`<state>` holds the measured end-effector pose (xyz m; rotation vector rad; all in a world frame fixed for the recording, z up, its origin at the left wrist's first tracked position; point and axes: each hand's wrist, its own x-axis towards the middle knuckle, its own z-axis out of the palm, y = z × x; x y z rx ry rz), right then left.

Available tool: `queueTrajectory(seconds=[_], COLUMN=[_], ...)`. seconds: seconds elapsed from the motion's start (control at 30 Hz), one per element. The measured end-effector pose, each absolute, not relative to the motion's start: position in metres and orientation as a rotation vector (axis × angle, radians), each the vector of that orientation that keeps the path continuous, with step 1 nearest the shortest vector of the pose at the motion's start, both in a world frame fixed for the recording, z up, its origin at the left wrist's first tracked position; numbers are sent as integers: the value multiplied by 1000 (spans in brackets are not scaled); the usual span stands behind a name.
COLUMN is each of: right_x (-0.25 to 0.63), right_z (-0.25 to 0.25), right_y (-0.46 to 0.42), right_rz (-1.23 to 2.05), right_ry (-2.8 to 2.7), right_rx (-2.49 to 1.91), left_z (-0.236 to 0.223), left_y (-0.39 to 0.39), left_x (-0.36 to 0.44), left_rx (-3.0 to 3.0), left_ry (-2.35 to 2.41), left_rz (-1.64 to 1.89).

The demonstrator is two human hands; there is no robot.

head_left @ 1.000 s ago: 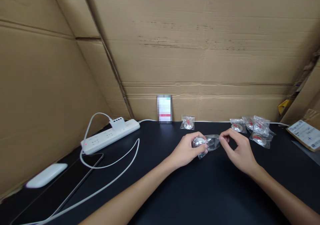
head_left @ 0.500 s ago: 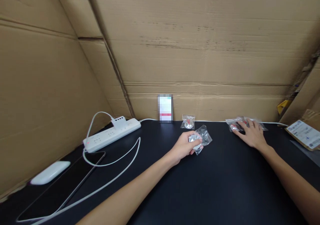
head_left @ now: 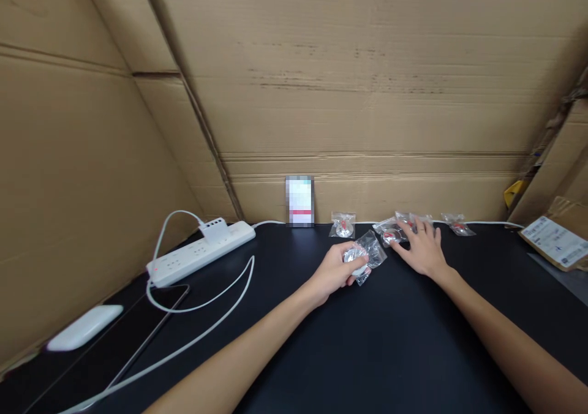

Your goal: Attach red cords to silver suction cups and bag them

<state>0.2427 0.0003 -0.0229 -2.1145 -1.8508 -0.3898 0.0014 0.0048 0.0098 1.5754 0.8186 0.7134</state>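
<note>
My left hand [head_left: 337, 267] is closed on a clear plastic packet [head_left: 374, 252] with a round, silvery-white piece inside, a little above the dark table. Fingers spread, my right hand [head_left: 423, 248] rests over two similar packets; one packet [head_left: 390, 235] shows a round silver piece with a red mark, and the other [head_left: 405, 219] is partly covered by the fingers. To the left, near the cardboard wall, lies another packet [head_left: 343, 226] with a silver disc and a red part. One more packet [head_left: 458, 225] lies right of my right hand.
A phone [head_left: 300, 203] with a blurred screen leans on the cardboard wall [head_left: 367, 120]. On the left are a white power strip [head_left: 202, 252], looping white cable [head_left: 197, 340], a dark tablet [head_left: 119, 346] and a white rounded device [head_left: 85, 327]. A labelled parcel [head_left: 555, 242] lies far right.
My right hand has slid left along the table with two packets beneath it, leaving one packet behind on the right. My left hand keeps its packet in nearly the same place.
</note>
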Motion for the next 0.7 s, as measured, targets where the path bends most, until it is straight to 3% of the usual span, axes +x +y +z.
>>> queueTrajectory(seconds=[0.5,0.7], right_x=[304,348], right_z=[-11,-26], right_y=[-1,1], right_rz=[-410,-196], right_ry=[-1522,-1588], right_rx=[-2233,-2324], left_z=[11,12], left_y=[4,4], left_x=[2,2], left_rx=[1564,1553], left_ry=[835,860], left_rz=[714,709])
